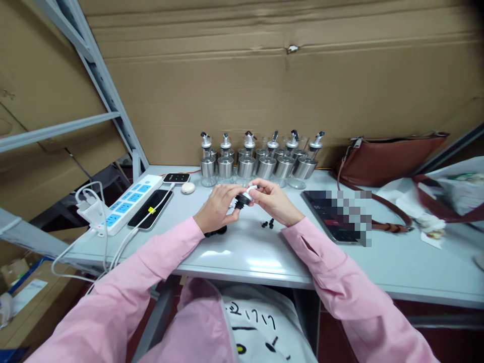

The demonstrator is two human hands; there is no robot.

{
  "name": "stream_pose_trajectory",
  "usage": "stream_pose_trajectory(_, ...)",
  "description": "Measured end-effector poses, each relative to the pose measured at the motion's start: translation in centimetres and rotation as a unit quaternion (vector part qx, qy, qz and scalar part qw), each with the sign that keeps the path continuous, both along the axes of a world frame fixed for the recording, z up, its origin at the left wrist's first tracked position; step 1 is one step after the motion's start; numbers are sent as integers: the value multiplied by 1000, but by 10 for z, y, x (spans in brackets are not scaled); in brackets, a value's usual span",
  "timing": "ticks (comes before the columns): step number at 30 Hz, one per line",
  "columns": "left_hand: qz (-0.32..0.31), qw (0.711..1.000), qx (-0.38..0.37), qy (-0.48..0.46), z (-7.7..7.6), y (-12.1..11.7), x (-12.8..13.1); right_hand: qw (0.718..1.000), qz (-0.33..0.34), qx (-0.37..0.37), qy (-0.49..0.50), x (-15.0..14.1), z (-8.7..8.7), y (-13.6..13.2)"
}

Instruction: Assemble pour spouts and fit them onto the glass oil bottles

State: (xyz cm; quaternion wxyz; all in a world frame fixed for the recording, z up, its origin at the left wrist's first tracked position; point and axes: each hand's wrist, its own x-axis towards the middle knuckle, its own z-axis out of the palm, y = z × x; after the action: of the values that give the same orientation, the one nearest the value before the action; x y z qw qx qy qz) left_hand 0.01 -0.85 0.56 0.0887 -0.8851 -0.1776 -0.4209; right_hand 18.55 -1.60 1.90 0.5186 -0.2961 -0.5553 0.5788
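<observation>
Head view, hands: your left hand [218,205] and right hand [273,200] are both clamped on 1 small black-and-white pourer cap [245,197], held just above the pale grey bench [242,257].
Done: 6 steel-and-glass dispenser bottles [260,161] stand capped behind.
Left: small black loose parts [267,223] lie near your right wrist.

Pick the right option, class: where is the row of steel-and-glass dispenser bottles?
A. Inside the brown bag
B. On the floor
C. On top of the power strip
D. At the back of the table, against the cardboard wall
D: the dispenser bottles line the table edge against the cardboard wall, beyond both hands.
</observation>
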Motion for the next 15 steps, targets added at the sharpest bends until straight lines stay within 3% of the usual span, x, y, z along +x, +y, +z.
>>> stream_pose_trajectory(15, 3, 1000, -11, -14, -3, 2, 0, 1000, -1, 10, -23, -2, -4, 2)
